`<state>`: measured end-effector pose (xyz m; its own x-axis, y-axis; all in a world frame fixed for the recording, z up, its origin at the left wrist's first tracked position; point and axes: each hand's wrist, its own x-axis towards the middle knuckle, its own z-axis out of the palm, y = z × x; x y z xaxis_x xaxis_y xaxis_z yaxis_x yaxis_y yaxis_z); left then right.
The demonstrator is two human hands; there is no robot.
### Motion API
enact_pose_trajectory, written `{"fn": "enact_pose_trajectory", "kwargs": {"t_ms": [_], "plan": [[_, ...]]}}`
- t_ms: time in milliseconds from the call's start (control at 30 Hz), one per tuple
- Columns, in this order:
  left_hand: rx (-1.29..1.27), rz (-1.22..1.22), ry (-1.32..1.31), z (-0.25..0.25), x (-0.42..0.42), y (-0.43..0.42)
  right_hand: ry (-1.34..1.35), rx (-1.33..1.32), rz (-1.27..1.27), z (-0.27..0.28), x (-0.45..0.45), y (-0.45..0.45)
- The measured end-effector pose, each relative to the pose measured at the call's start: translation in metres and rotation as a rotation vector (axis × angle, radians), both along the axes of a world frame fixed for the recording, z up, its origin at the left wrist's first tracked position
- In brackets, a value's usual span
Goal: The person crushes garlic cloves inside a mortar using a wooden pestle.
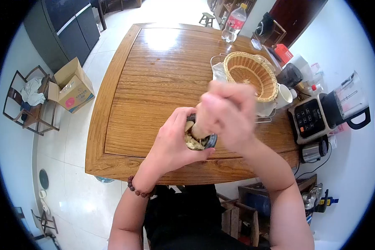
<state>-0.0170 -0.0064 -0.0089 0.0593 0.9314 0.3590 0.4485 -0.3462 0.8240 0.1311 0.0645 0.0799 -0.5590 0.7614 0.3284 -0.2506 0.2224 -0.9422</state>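
Observation:
A small dark mortar [211, 142] stands on the wooden table near its front edge, with pale crushed pieces [193, 143] inside. My left hand [171, 139] is wrapped round the mortar's left and front sides. Above the bowl, my right hand [229, 110] is closed in a fist around a pale pestle [199, 131], whose lower end is in the mortar among the pieces. The right hand is blurred, and most of the pestle is hidden by it.
A wicker basket [254, 75] sits on a wire rack at the table's right side. Behind it stands a plastic bottle [234, 24]. A blender [321, 112] and a white cup [284, 96] are at the right. A cardboard box [74, 89] lies on the floor at left.

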Motion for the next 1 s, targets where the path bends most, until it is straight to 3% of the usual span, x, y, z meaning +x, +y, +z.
{"fn": "enact_pose_trajectory", "kwargs": {"t_ms": [100,133,167,233,367,600,867,1000], "plan": [[-0.028,0.025,0.015,0.0,0.001,-0.001,0.022,-0.063,0.01,0.005,0.004,-0.007],[-0.022,0.017,0.0,-0.002,0.0,-0.001,-0.066,0.262,-0.078,-0.016,-0.006,-0.003],[-0.009,0.015,-0.015,-0.002,0.0,0.0,-0.066,0.268,-0.077,-0.02,-0.003,0.0],[-0.038,0.011,-0.025,-0.001,-0.001,0.0,-0.078,0.057,-0.012,-0.02,-0.002,-0.002],[-0.06,0.022,0.026,0.001,0.001,-0.001,0.056,-0.068,0.017,-0.019,0.007,0.006],[0.031,0.032,-0.041,-0.001,0.002,-0.004,0.329,0.01,0.121,0.033,0.014,0.007],[-0.038,0.02,-0.055,-0.001,-0.001,-0.008,0.183,-0.046,0.086,-0.001,-0.002,0.011],[0.013,0.013,-0.002,0.0,0.0,-0.005,0.166,0.036,0.051,0.03,0.007,0.0]]}}
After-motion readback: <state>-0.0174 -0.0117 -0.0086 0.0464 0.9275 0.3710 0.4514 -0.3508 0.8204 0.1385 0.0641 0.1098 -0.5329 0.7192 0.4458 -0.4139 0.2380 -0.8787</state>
